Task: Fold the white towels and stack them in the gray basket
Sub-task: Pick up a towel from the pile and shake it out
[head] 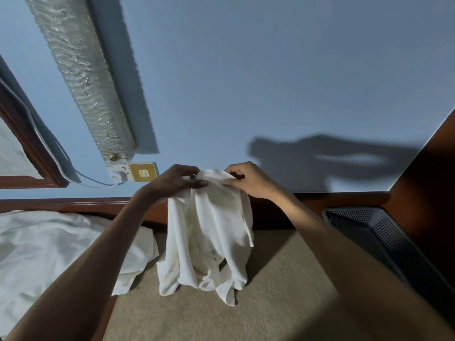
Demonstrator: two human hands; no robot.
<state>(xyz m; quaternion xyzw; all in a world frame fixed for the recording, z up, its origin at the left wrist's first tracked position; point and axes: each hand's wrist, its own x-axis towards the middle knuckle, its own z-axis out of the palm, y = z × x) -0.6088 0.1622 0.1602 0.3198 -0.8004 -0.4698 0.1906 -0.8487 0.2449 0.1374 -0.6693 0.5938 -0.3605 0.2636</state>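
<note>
Head view: both arms reach forward from the bottom corners and meet at frame centre. Left hand (176, 182) pinches the top edge of a white towel (211, 232), thumb toward the camera, fingers curled behind the cloth. Right hand (248, 180) pinches the same edge just beside it, fingers bent over the fold. The hands are near each other, with a short bunched span of towel between them.

The towel hangs from that edge in loose vertical folds. Its lower corners rest crumpled on a beige textured surface (270, 303) at lower centre. A faint yellowish mark shows near its lower left corner.

At left-centre, a pile of white towels (61, 244) lies rumpled on the same surface, its right edge just beside the hanging towel. The gray basket (384, 232), perforated plastic, sits at the right edge, well apart from the held towel. Its inside is dark, so I can't tell the contents.

Room: a blue wall (270, 70) fills the upper frame, with the hands' shadow (332, 161) on it at right. A silver foil duct (81, 77) runs diagonally at upper left. Below it are a white wall outlet (119, 174) with a white cable (49, 153) and a gold-framed switch (142, 172). Brown wood trim (73, 204) runs along the wall base and a wood panel (428, 168) stands at right.
</note>
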